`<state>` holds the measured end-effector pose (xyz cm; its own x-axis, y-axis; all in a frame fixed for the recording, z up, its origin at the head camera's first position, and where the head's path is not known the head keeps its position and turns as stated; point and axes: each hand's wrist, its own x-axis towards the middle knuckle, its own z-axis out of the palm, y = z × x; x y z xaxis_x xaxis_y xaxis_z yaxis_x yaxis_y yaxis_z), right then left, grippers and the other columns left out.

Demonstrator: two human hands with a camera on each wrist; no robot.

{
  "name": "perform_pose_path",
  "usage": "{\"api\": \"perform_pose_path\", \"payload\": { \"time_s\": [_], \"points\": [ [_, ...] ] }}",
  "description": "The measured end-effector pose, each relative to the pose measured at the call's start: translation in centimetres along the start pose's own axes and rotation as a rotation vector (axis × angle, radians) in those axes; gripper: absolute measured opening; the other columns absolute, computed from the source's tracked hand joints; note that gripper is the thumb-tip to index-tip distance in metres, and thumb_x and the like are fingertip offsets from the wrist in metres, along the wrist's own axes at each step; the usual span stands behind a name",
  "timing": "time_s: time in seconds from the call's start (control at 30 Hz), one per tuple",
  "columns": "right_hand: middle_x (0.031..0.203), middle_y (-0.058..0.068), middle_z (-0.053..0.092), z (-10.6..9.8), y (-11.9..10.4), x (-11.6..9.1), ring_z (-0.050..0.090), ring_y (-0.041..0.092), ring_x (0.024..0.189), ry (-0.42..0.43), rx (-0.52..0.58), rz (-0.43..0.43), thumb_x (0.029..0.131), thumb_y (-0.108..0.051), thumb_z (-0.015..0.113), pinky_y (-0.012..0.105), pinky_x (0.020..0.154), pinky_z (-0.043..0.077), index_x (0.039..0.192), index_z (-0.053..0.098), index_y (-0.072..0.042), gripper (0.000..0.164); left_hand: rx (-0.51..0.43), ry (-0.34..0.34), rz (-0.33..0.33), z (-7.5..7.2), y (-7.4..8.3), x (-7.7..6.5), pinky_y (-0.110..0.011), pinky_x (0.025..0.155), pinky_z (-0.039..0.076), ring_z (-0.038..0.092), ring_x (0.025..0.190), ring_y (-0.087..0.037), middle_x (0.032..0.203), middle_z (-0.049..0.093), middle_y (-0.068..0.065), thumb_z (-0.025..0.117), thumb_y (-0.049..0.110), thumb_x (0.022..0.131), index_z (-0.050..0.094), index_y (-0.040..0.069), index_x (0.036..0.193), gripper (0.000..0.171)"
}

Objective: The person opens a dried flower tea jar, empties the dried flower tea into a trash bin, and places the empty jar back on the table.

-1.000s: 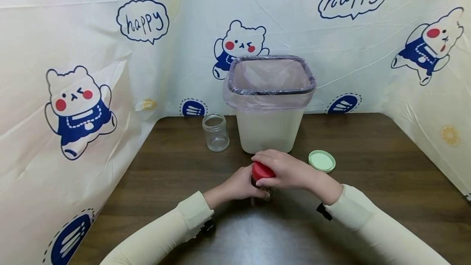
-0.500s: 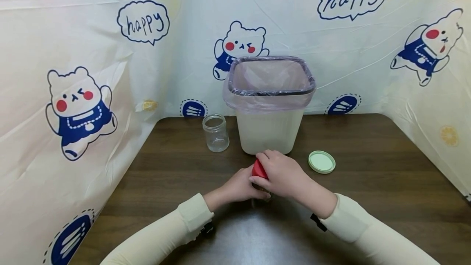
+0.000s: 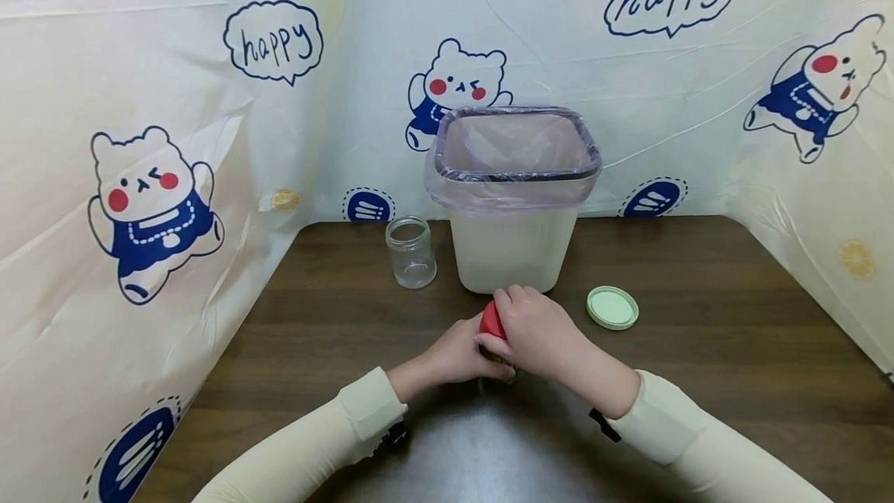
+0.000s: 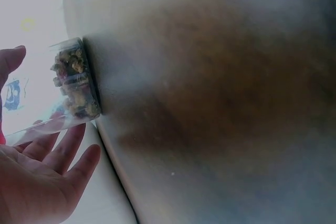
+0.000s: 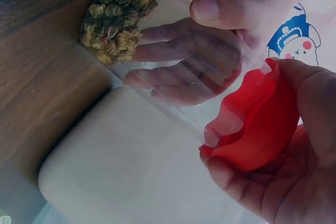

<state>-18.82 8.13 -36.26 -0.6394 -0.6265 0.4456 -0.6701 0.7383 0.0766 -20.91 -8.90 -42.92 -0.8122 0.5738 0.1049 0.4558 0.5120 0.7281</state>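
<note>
I have the left arm (image 3: 307, 441) angled in from behind and left of its hand, sleeved up to a bare left wrist (image 3: 412, 375). The left hand (image 3: 457, 352) is gripping, its thumb (image 5: 226, 11) on the near side and its fingers (image 4: 84, 167) slightly bent and set apart on the far side. Just to its right and a little higher, I see the right hand (image 3: 538, 328) with its back up, grasping with the thumb nearer and the fingers curled opposite. Behind that hand and to its right slants the right arm (image 3: 705, 429), its cuff leaving the right wrist (image 3: 594, 371) bare. Whether the hands touch, I can't tell.
</note>
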Motion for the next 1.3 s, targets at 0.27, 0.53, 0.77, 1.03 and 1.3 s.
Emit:
{"api": "perform_pose_path", "payload": {
  "time_s": [0.27, 0.53, 0.77, 1.03, 1.3],
  "points": [
    [0.099, 0.013, 0.063, -0.1, 1.7, 0.1, 0.06, 0.027, 0.087, -0.069, 0.132, -0.14, 0.085, -0.042, 0.072, 0.038, 0.079, 0.051, 0.111, 0.061, 0.006, 0.056, -0.001, 0.001, -0.008, 0.0, -0.1, 0.1, -0.023, 0.079, 0.05, 0.06, 0.088, -0.004, 0.105, 0.063, 0.009, 0.085, 0.028, 0.074, 0.052, 0.018, 0.118, 0.055],
    [0.106, 0.011, 0.062, -0.1, 2.5, 0.2, 0.058, 0.024, 0.092, -0.088, 0.258, -0.197, 0.085, -0.038, 0.072, 0.036, 0.079, 0.051, 0.116, 0.06, 0.003, 0.053, 0.009, 0.0, -0.018, 0.1, -0.3, 0.1, -0.023, 0.08, 0.05, 0.06, 0.091, -0.004, 0.106, 0.062, 0.009, 0.085, 0.029, 0.074, 0.051, 0.018, 0.12, 0.058],
    [0.097, 0.009, 0.062, 0.4, 0.8, 0.1, 0.058, 0.023, 0.082, 0.005, 0.182, -0.033, 0.083, -0.037, 0.071, 0.035, 0.069, 0.051, 0.109, 0.063, 0.0, 0.046, 0.013, 0.005, 0.0, 0.1, -0.2, 0.0, -0.023, 0.077, 0.05, 0.059, 0.087, -0.005, 0.105, 0.062, 0.008, 0.084, 0.026, 0.076, 0.052, 0.017, 0.117, 0.053],
    [0.071, 0.009, 0.05, 0.7, -1.5, 0.3, 0.051, 0.027, 0.061, 0.08, -0.023, 0.152, 0.081, -0.036, 0.07, 0.038, 0.049, 0.048, 0.081, 0.055, -0.001, 0.038, 0.093, 0.041, 0.072, 0.1, -0.1, 0.2, -0.023, 0.079, 0.05, 0.059, 0.087, -0.007, 0.108, 0.062, 0.001, 0.08, 0.025, 0.077, 0.053, 0.01, 0.123, 0.055],
    [0.066, 0.009, 0.047, 0.8, -1.2, 0.4, 0.049, 0.027, 0.057, 0.096, -0.047, 0.089, 0.08, -0.035, 0.071, 0.037, 0.052, 0.047, 0.076, 0.052, 0.0, 0.039, 0.049, 0.041, 0.044, 0.1, -0.2, 0.0, -0.023, 0.079, 0.05, 0.059, 0.086, -0.006, 0.107, 0.063, 0.003, 0.082, 0.025, 0.076, 0.053, 0.013, 0.122, 0.055]
  ]
}}
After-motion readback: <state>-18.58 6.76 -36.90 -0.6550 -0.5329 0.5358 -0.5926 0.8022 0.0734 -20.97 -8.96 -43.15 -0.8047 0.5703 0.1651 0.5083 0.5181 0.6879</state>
